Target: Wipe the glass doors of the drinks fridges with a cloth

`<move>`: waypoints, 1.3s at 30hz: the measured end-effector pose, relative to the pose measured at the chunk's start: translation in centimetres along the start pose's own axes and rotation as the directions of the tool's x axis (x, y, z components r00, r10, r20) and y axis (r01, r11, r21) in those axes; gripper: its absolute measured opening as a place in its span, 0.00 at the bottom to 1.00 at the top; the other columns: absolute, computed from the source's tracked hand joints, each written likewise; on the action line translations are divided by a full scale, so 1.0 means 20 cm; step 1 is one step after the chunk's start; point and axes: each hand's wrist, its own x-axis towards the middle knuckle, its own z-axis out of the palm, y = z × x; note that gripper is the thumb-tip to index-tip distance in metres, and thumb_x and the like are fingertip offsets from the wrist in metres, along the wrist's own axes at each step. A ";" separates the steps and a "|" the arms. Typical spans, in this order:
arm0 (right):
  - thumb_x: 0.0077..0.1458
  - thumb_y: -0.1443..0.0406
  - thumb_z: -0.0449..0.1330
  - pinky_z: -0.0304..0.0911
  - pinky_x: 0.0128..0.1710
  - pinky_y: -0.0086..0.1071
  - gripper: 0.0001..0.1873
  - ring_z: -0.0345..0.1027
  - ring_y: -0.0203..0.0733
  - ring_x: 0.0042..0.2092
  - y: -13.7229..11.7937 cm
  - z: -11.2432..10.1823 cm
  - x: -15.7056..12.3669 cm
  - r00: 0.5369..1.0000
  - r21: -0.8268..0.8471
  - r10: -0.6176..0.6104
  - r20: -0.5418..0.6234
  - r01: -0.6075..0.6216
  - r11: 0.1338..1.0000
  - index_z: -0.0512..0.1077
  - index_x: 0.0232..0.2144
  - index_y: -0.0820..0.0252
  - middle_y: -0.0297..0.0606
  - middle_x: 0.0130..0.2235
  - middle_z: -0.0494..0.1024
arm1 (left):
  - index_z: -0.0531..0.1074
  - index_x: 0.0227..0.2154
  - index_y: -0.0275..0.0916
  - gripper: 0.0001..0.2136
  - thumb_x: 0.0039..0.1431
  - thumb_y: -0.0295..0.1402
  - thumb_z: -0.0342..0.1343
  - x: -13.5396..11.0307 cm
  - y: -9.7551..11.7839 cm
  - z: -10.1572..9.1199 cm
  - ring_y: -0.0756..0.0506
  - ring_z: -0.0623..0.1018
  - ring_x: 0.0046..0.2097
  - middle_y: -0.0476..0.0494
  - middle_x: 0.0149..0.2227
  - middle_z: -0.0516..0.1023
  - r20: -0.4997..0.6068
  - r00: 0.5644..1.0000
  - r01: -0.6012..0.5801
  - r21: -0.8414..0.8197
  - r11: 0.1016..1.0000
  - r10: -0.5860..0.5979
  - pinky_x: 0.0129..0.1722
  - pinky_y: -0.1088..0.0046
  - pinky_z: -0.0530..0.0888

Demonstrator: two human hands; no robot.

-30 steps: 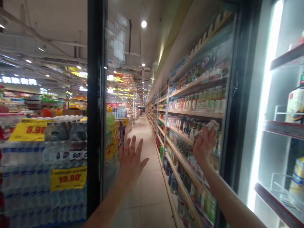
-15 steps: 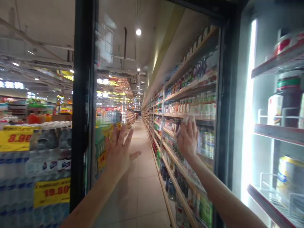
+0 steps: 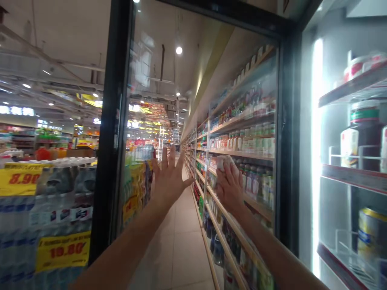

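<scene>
A glass door [image 3: 163,104] in a black frame stands open in front of me, and the shelves behind it show through the pane. My left hand [image 3: 171,177] is open, fingers spread, palm toward the glass; whether it touches the pane I cannot tell. To its right, my right hand [image 3: 231,185] holds a crumpled white cloth [image 3: 223,162] against the glass. The cloth pokes out above the fingers, and its rest is hidden under the hand. It may be a paper wipe; blur keeps the material unclear.
Lit cooler shelves [image 3: 353,177] with bottles and cans stand close on the right. At left are stacked packs of bottled water [image 3: 18,225] with yellow price signs [image 3: 63,250]. The black door frame [image 3: 113,121] runs upright between them and the glass.
My right hand has moved left and slightly down across the glass with the cloth. The left hand has shifted right and up, fingers still spread. The view has tilted a little.
</scene>
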 end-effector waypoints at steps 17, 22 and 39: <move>0.57 0.62 0.47 0.44 0.60 0.55 0.25 0.43 0.52 0.65 0.12 -0.01 0.08 0.992 0.012 0.107 -0.071 -0.106 0.994 0.61 0.57 0.55 0.45 0.62 0.58 | 0.50 0.62 0.42 0.40 0.50 0.53 0.55 0.00 0.02 0.01 0.31 0.45 0.66 0.35 0.66 0.43 0.013 1.000 0.000 -0.005 1.000 0.000 0.58 0.39 0.51; 0.58 0.61 0.44 0.46 0.57 0.58 0.30 0.41 0.56 0.66 0.10 0.02 0.18 0.901 0.038 0.405 -0.155 -0.404 0.914 0.53 0.62 0.62 0.51 0.64 0.53 | 0.50 0.62 0.42 0.41 0.49 0.53 0.57 0.00 0.02 0.02 0.30 0.45 0.66 0.35 0.66 0.43 0.020 1.000 0.015 -0.013 1.000 -0.015 0.58 0.39 0.50; 0.59 0.61 0.44 0.40 0.62 0.52 0.26 0.40 0.47 0.66 0.06 0.02 0.36 0.998 0.058 0.010 -0.055 -0.007 0.998 0.57 0.60 0.51 0.39 0.63 0.57 | 0.51 0.62 0.41 0.39 0.50 0.51 0.56 -0.01 0.03 0.02 0.29 0.46 0.66 0.33 0.66 0.45 -0.013 1.000 0.009 0.021 1.000 -0.009 0.58 0.39 0.51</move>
